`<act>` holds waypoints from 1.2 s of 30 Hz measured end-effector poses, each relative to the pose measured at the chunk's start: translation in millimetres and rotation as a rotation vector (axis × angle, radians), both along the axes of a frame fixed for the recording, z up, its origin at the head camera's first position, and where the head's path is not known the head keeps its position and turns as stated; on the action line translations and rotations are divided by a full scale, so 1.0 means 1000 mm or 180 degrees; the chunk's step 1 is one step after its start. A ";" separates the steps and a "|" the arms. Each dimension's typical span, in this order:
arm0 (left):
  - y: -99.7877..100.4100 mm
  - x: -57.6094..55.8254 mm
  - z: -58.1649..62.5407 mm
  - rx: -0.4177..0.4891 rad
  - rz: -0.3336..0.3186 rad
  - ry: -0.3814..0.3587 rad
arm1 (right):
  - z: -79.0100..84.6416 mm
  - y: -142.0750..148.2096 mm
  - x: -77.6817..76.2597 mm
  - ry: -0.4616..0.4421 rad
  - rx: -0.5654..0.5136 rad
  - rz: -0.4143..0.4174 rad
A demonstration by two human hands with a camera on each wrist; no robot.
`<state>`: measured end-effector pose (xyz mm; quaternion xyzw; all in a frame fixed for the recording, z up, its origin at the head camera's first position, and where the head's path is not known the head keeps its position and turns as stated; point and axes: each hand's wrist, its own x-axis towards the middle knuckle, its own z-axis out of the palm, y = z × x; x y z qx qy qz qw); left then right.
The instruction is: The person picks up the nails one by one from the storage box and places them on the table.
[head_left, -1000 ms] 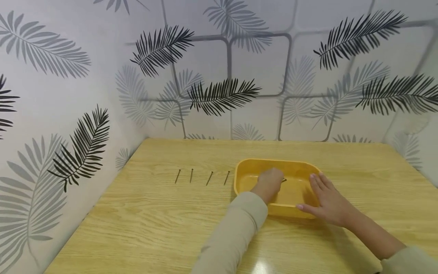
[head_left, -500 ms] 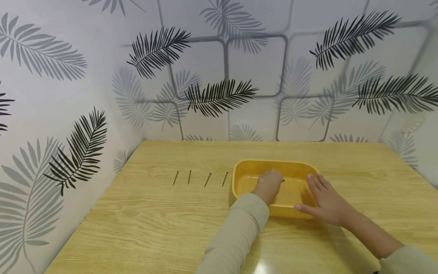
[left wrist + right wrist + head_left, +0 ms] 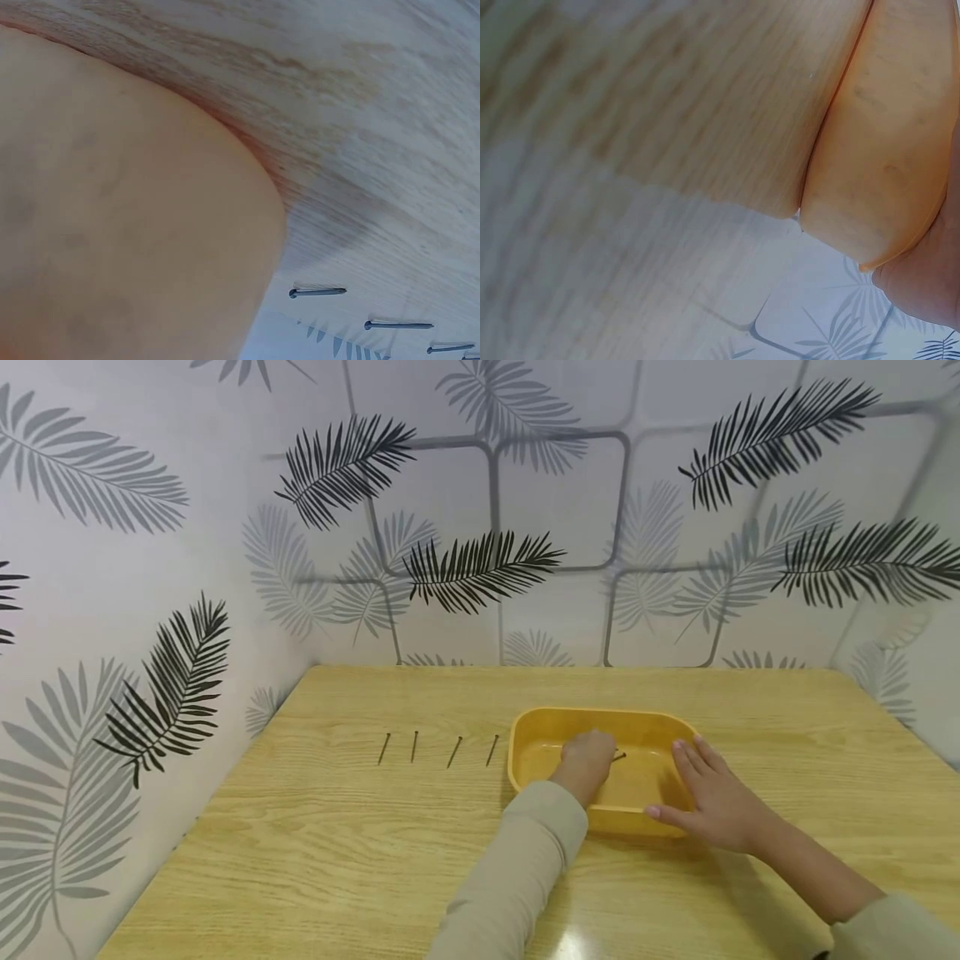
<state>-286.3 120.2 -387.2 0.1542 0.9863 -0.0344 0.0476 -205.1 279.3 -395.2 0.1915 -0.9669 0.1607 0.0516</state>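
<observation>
My left hand [image 3: 587, 758] reaches down into a yellow plastic tray [image 3: 547, 716], knuckles up. Its fingers are hidden beneath the back of the hand, so I cannot tell whether they hold anything. Just right of it, dark nails [image 3: 618, 756] show on the tray's floor. My right hand [image 3: 716, 802] rests over the tray's right end, with extended fingers lying over the side rim and the thumb on the front rim. In the right wrist view, the outer wall of the tray [image 3: 885, 150] appears beside part of that hand [image 3: 922, 277].
Left of the tray, several nails lie spaced in a row on the wood-grain table [image 3: 337, 835], among them one nail [image 3: 492, 750] closest to the tray. The left wrist view also shows a nail [image 3: 397, 325]. Behind the table stands a leaf-patterned wall [image 3: 450, 635].
The left hand has shifted slightly inside the tray, and more of the nails beside it shows now. The right hand stays at the tray's end. The head view has moved slightly.
</observation>
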 end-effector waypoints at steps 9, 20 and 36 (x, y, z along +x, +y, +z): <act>0.000 0.002 0.002 0.0004 -0.0017 0.0009 | -0.001 -0.001 0.001 -0.0047 -0.0056 -0.0026; 0.001 0.001 0.005 0.0074 -0.0016 -0.0072 | -0.001 -0.002 -0.001 0.0020 -0.0031 -0.0029; 0.003 -0.005 0.003 0.0339 0.0268 -0.0268 | 0.000 -0.001 -0.001 0.0029 0.0009 -0.0040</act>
